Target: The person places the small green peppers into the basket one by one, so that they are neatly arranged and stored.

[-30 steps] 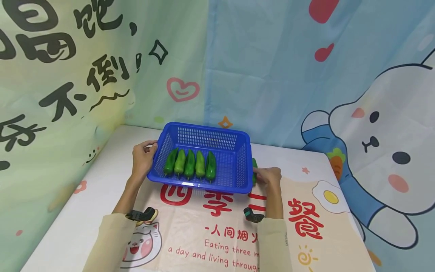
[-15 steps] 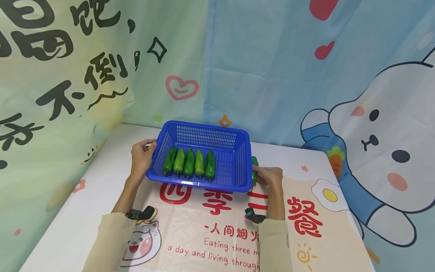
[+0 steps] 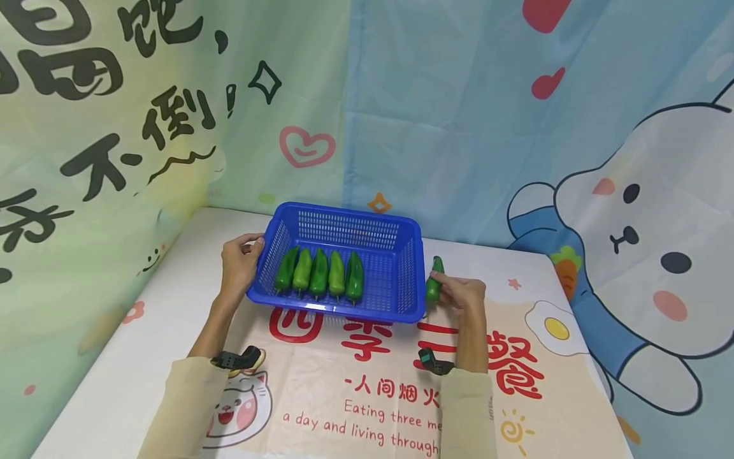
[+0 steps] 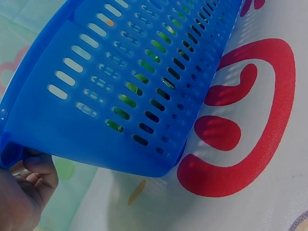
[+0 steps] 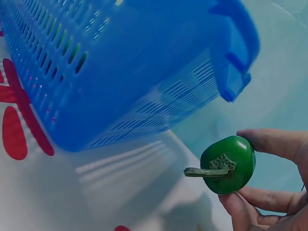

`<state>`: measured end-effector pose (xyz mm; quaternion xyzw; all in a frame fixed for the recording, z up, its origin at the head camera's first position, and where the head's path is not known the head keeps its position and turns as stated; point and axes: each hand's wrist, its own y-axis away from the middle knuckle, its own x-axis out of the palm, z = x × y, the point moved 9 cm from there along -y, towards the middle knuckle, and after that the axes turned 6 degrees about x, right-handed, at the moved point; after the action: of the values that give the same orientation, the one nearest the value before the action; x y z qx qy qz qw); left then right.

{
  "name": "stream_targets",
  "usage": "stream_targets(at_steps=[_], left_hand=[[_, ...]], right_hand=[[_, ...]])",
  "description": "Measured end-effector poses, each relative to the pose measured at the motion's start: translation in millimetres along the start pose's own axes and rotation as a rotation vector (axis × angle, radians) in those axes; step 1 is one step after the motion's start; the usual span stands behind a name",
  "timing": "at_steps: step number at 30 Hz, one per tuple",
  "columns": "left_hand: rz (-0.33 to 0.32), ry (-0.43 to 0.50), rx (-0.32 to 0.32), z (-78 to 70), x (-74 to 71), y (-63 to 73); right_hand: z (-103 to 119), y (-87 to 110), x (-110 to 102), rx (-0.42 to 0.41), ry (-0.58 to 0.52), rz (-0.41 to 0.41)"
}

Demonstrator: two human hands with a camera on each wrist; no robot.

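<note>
A blue plastic basket (image 3: 383,280) with slotted walls stands on the table, several green peppers (image 3: 319,277) lying side by side in its left part. At its left end my left hand (image 3: 237,264) grips the rim; the left wrist view shows the fingers (image 4: 41,166) curled under the basket's edge. Just off the right end, my right hand (image 3: 467,296) pinches one more green pepper (image 3: 434,289) between thumb and fingers. In the right wrist view this pepper (image 5: 233,161) points its stem toward the camera, apart from the basket wall.
A white table (image 3: 103,376) bears a beige printed mat (image 3: 321,382) with red lettering beneath the basket. Printed cloth backdrops (image 3: 447,146) rise behind and to the left, close beyond the basket.
My right hand has moved slightly right and up with its pepper, which now shows more fully beside the basket. The left hand keeps its grip on the rim.
</note>
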<state>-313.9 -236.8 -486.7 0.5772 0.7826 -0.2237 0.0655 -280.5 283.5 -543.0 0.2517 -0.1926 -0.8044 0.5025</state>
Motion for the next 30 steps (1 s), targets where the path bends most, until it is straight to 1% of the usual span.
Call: stream_targets(at_steps=[7, 14, 18, 26, 30], left_hand=[[-0.005, -0.003, -0.002, 0.1, -1.0, -0.3], [-0.001, 0.001, 0.004, -0.4, 0.1, -0.6], [-0.002, -0.002, 0.004, -0.5, -0.2, -1.1], [-0.004, -0.001, 0.006, -1.4, -0.6, -0.2], [-0.007, -0.008, 0.004, -1.4, -0.8, -0.3]], right_hand=[[12, 7.5, -5, -0.037, -0.009, 0.006], [29, 21.1, -13, -0.05, -0.026, -0.023], [41, 29.1, -13, -0.083, -0.034, 0.001], [58, 44.1, -9, -0.131, 0.004, 0.025], [66, 50.9, -5, -0.151, 0.005, 0.057]])
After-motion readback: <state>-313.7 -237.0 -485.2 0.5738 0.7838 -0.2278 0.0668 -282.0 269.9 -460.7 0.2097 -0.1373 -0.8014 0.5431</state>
